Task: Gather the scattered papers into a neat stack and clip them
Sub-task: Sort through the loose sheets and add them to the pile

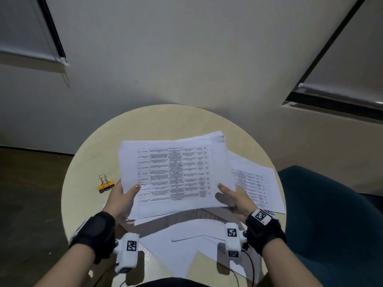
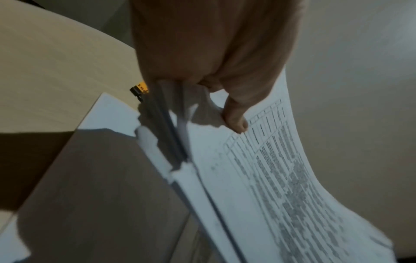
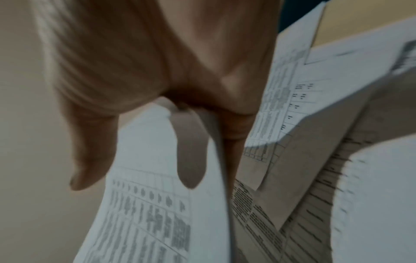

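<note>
With your left hand (image 1: 120,196) and right hand (image 1: 236,200) each pinching the uneven bundle of white printed sheets (image 1: 176,175) above the round beige table (image 1: 99,146), loosening either grip could spill misaligned pages.

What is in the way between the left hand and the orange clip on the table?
Nothing visible. The binder clip lies on bare table just beside the left hand. But that hand grips the paper stack with the right hand, so it isn't free.
</note>
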`<state>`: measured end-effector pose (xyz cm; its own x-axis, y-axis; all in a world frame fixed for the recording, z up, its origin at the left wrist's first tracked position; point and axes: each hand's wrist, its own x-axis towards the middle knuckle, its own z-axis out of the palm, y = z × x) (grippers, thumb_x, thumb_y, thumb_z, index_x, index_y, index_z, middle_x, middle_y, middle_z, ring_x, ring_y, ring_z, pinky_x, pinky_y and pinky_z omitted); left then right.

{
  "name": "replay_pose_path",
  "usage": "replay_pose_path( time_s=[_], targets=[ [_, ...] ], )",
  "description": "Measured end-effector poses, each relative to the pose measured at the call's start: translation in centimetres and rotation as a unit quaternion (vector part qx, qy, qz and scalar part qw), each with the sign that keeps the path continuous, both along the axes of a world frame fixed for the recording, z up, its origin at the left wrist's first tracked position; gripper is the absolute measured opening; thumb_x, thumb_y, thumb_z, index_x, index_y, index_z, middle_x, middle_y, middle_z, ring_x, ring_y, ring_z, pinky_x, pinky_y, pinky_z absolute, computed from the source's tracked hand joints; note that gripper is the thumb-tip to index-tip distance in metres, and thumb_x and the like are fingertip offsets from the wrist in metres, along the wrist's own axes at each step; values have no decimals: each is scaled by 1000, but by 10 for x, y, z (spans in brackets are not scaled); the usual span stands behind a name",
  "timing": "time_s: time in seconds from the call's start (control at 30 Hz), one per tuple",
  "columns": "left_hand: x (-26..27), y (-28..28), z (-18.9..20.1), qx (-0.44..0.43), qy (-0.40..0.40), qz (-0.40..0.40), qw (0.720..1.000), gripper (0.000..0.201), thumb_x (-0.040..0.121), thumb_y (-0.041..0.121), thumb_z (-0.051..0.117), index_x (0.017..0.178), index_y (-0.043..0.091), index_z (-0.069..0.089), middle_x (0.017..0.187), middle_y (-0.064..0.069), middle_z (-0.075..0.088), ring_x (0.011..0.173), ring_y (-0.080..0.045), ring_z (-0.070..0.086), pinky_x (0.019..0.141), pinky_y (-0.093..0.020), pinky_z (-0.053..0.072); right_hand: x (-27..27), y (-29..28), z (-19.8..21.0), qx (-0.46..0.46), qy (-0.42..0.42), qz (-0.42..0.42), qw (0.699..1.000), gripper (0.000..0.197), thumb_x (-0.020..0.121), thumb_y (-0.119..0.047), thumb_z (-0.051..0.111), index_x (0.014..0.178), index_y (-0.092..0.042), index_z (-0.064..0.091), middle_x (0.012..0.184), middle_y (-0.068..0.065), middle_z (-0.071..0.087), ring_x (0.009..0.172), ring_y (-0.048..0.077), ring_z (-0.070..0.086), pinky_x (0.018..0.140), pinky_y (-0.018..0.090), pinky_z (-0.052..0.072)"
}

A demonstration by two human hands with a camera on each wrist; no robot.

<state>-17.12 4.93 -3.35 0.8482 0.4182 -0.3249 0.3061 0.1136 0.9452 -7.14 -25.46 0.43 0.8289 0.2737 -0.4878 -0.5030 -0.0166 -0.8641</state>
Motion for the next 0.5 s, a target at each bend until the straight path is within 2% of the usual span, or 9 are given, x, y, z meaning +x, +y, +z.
replay_pose_path(
  time_s=[0.1,0.17,0.23,0.27,0.3,0.37,0.4,0.43,0.5],
  targets=[
    [-3,-11,9,-66,-18,-26,997,40,99,12,49,138,13,46,131,2,58,120,-19,55,106,-34,38,-17,-4,-8,172,47,-89,980,72,80,-20,74,136,11,42,128,22,61,116,34,61,94,49,53],
    [-4,-24,12,-106,-19,-32,994,45,98,16,51,141,13,43,135,3,56,125,-19,53,114,-40,32,-33,8,-5,260,63,-98,959,58,74,-18,79,120,10,59,126,25,61,117,37,60,92,49,53],
    [-3,-40,11,-134,-13,-34,990,45,97,18,52,141,12,44,135,1,56,125,-27,53,115,-42,30,-41,23,1,188,61,-80,977,17,83,-20,71,76,-5,77,93,19,73,89,27,72,77,38,58],
    [-5,-47,8,-137,-12,-42,990,45,97,19,52,140,10,45,135,-1,58,125,-31,53,115,-43,31,-43,32,5,102,36,-71,992,28,88,-22,66,63,-15,75,78,15,75,72,24,73,68,32,58],
    [-7,-55,7,-138,-15,-58,989,44,96,18,54,139,11,46,133,-1,60,123,-28,56,111,-40,38,-44,38,4,32,27,-69,997,29,91,-25,64,64,-19,73,65,10,73,54,24,68,57,29,55],
    [-13,-64,5,-147,-6,-59,987,38,94,13,58,131,17,52,120,6,66,108,-12,65,89,-26,51,-42,38,0,-28,35,-84,995,28,89,-28,67,78,-2,69,47,10,64,31,18,35,40,26,29],
    [-17,-63,4,-151,7,-47,987,34,91,10,61,123,21,54,114,7,67,100,-8,66,82,-23,51,-39,34,-4,-47,43,-94,994,35,88,-26,69,81,8,66,46,14,62,32,17,28,41,27,24],
    [-21,-58,0,-156,23,-37,987,34,88,10,67,117,20,55,113,3,67,97,-11,67,81,-25,51,-35,27,-7,-47,48,-81,995,29,88,-23,69,73,-3,54,47,16,61,33,21,34,43,27,30],
    [-25,-38,-6,-167,67,-16,984,61,76,25,81,127,14,50,126,-8,63,106,-23,65,91,-36,50,-31,15,1,-52,52,-47,996,30,89,-13,67,98,15,60,71,21,70,60,36,64,65,36,55]
  ],
)
